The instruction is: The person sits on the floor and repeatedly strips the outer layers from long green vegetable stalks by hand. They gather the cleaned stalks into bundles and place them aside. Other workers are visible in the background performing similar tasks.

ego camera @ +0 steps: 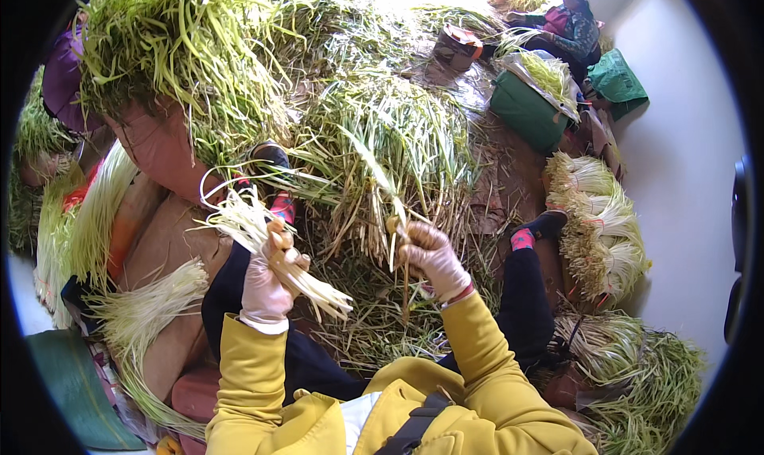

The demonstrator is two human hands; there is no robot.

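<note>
My left hand (267, 288), in a thin whitish glove, is closed around a bunch of pale shoots (239, 222). Their trimmed-looking ends (325, 294) stick out below my fingers, towards the right. To the right, my gloved right hand (434, 257) pinches a single leafy plant (382, 174) between thumb and fingers. Its whitish-green blade points up and left, and a dry brown strip (406, 294) dangles beneath. Beyond my hands lies a heap of uncleaned green plants (394, 138) with straw-coloured lower ends. Loose leaf waste (388, 335) covers the floor between my legs.
A person under a large leafy bundle (179, 55) is at the upper left. Cleaned shoots (161, 300) lie on a brown support (179, 234) at left. Tied bundles (597, 228) line the white wall (674, 97). Another person (573, 31) sits beyond a green sack (528, 108).
</note>
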